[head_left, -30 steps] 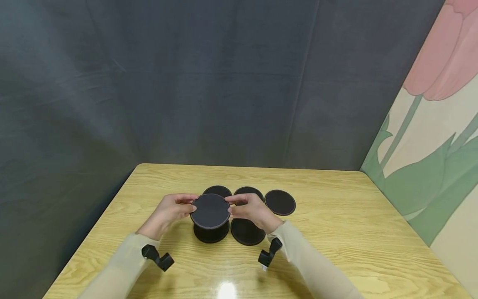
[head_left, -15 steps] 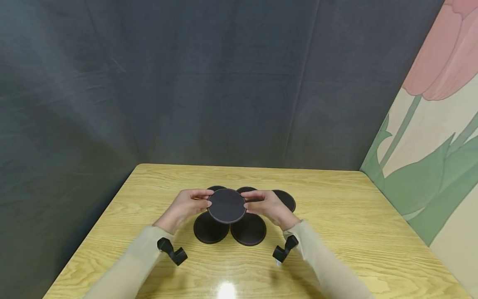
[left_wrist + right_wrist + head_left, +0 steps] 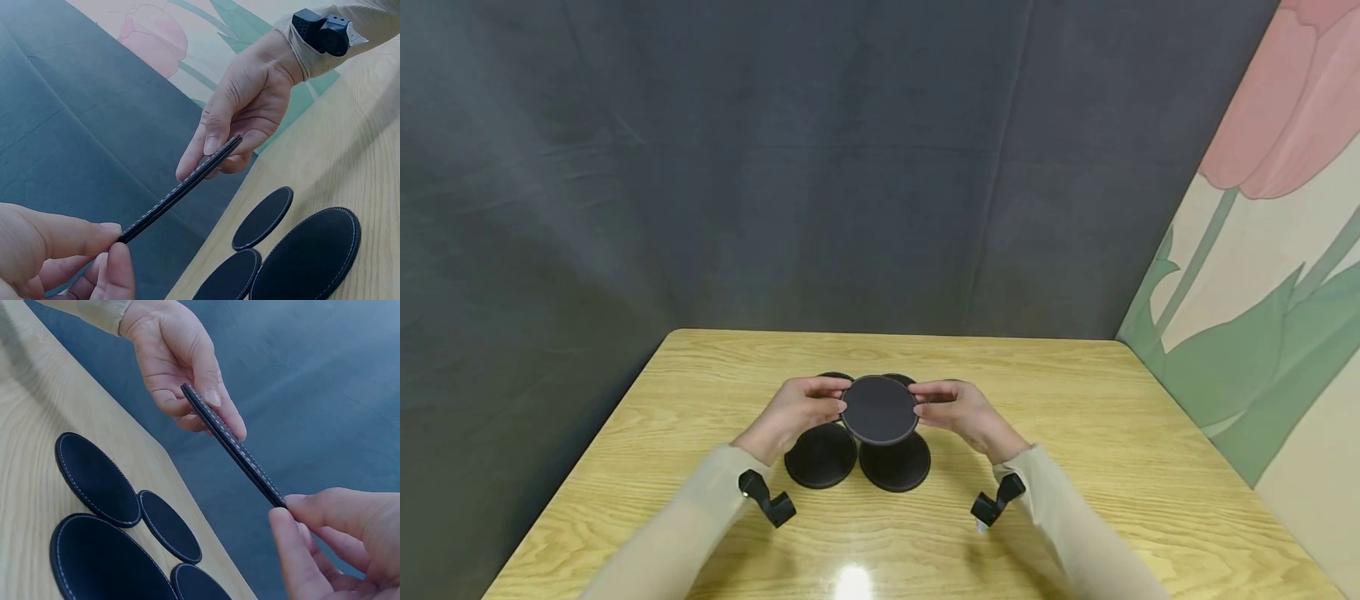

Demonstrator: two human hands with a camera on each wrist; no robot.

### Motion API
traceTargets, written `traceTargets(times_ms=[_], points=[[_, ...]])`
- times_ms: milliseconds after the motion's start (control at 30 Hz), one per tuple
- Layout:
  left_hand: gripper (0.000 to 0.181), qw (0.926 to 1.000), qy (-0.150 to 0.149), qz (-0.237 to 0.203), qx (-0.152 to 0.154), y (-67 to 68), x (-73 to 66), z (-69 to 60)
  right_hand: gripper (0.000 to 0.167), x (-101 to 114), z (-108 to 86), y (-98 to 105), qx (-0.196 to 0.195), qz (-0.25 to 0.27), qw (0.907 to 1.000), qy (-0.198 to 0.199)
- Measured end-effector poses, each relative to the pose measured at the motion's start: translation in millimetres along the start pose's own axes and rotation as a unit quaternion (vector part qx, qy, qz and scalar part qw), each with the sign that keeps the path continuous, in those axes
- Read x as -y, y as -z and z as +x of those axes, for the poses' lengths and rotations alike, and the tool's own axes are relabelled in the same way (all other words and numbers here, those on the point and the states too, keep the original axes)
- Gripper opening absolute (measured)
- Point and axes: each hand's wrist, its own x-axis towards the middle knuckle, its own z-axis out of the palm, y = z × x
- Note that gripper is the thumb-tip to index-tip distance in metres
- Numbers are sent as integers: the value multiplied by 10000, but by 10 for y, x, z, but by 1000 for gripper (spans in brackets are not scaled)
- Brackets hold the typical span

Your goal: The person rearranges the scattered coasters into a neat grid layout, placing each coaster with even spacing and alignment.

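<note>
Both hands hold up a round black coaster (image 3: 880, 410) with pale stitching along its rim, tilted above the table. My left hand (image 3: 793, 412) pinches its left edge between thumb and fingers, and my right hand (image 3: 966, 414) pinches the right edge the same way. Edge-on in the left wrist view, the coaster (image 3: 181, 190) shows layered lines; whether it is one or two stacked, I cannot tell. Below lie a front-left coaster (image 3: 820, 458) and a front-right coaster (image 3: 895, 468), the latter partly covered. Behind, a back-left coaster (image 3: 833, 376) and others are mostly hidden.
All this happens over a light wooden table (image 3: 1037, 500). A dark curtain (image 3: 850, 167) hangs behind and to the left, and a wall with painted tulips (image 3: 1262, 333) stands at the right. In the right wrist view, several coasters (image 3: 97, 478) lie close together.
Both hands have carried the coaster rightward and slightly up, from over the front-left coaster to above the gap between the front two. The grip stays the same.
</note>
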Motion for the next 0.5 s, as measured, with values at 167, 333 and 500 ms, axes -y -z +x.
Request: traceTargets(times_ms=[167,333,500], points=[[41,9999,50,-149,-53,-91,9,46,45,-25,-35,94,-61,-70,9999,53],[39,9998,50,-168,-118,-207,21,80,45,-38,-80,194,-97,-154,9998,81],[37,9994,42,-320,-93,-357,63,120,47,-57,-165,307,-62,-79,9999,82]])
